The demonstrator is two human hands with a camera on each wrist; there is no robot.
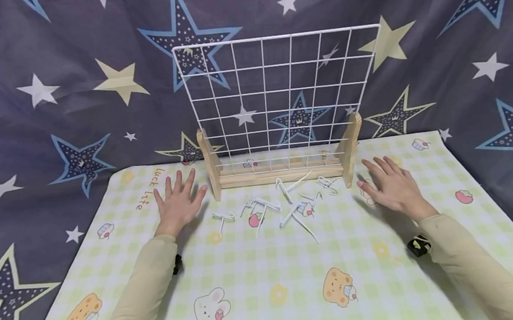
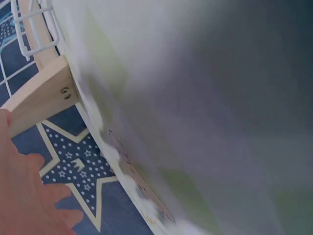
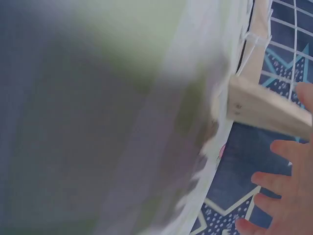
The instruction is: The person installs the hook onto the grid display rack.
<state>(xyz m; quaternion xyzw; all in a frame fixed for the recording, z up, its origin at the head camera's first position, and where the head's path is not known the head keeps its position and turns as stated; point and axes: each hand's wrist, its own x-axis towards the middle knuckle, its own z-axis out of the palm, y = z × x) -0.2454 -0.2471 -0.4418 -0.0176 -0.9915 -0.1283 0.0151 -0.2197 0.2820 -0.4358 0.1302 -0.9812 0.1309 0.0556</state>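
Note:
My left hand (image 1: 178, 204) is spread over the table left of the wire grid stand, its fingers straight and holding nothing. On the other side, my right hand (image 1: 392, 188) hovers with fingers extended, also holding nothing. Between them stands a white wire grid panel (image 1: 280, 91), upright in a wooden base (image 1: 281, 174). Several white wire hooks lie loose in front of it, among them one at the left (image 1: 223, 218), a long-pronged hook (image 1: 296, 219) nearer me and another hook (image 1: 287, 190) close to the base. Each wrist view shows the hand beside a wooden end piece (image 2: 46, 95) of the stand.
A green-checked tablecloth (image 1: 257, 268) with cartoon prints covers the table. Behind the stand hangs a dark star-patterned curtain (image 1: 80, 115), close to the table's back edge. Dark wrist devices (image 1: 419, 246) sit under the sleeves.

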